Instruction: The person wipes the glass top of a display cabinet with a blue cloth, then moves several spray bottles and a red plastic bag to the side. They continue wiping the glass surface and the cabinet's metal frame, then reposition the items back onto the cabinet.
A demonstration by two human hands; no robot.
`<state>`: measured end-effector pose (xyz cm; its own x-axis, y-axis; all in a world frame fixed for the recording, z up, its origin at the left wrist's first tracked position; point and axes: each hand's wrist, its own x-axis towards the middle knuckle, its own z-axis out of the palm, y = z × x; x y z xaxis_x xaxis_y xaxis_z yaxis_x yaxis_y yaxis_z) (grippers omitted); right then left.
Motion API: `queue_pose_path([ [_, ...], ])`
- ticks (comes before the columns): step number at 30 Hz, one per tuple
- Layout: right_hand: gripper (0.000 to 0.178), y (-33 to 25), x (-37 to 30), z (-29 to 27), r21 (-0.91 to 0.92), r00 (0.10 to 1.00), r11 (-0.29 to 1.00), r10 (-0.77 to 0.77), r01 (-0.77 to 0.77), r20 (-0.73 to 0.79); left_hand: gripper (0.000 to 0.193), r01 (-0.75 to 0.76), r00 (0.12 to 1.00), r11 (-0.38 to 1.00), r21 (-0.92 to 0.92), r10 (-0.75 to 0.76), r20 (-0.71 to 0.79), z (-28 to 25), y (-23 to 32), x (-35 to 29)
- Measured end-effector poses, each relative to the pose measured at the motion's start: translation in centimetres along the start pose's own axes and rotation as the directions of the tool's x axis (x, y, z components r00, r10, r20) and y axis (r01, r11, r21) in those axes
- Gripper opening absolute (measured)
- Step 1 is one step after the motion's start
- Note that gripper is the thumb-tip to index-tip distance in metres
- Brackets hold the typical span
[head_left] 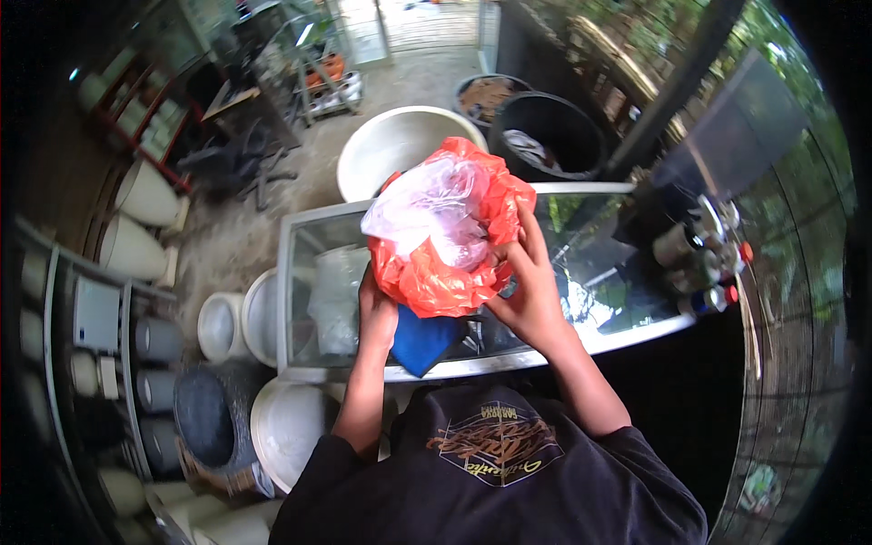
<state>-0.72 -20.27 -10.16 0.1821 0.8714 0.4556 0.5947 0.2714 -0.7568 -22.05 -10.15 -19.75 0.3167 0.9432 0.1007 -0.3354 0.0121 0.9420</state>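
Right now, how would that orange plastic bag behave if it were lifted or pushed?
The orange plastic bag looks floppy: its film is crumpled and creased between the left hand and right hand. It is probably light for its bulk, since the clear bag bunched inside looks puffy. The glossy film may be slippery. It would likely sag rather than roll.

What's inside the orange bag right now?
A crumpled clear plastic bag bulges from the mouth of the orange bag. Anything deeper is hidden by the plastic and both hands.
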Motion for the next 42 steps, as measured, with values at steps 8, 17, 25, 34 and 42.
queue_pose_path([
  [8, 0.046, 2.0, -8.0, -11.9, -0.186, 0.926, 0.934, 0.244, -0.304, -0.287, 0.065, 0.020, 0.967, 0.981, 0.191, -0.067, 0.245, 13.8, -0.6, 2.0],
  [17, 0.048, 4.0, -15.4, -18.1, -0.233, 0.837, 0.852, 0.345, -0.470, -0.425, 0.056, 0.001, 0.754, 0.964, 0.266, -0.175, 0.633, 25.2, -2.2, -0.4],
  [25, 0.044, 5.1, -18.7, -22.0, -0.240, 0.853, 0.863, 0.328, -0.445, -0.405, 0.035, 0.017, 0.768, 0.956, 0.292, -0.200, 0.609, 30.3, -4.6, -2.3],
  [34, 0.127, 10.6, -22.0, -22.0, 0.078, 0.914, 0.954, 0.301, -0.291, -0.272, 0.031, 0.015, 0.784, 0.937, 0.349, -0.228, 0.577, 31.4, -3.8, -2.9],
  [42, 0.134, 14.3, -22.7, -20.2, 0.067, 0.933, 0.951, 0.308, -0.301, -0.186, 0.065, 0.084, 0.825, 0.980, 0.180, -0.170, 0.539, 28.6, -11.9, -4.7],
])
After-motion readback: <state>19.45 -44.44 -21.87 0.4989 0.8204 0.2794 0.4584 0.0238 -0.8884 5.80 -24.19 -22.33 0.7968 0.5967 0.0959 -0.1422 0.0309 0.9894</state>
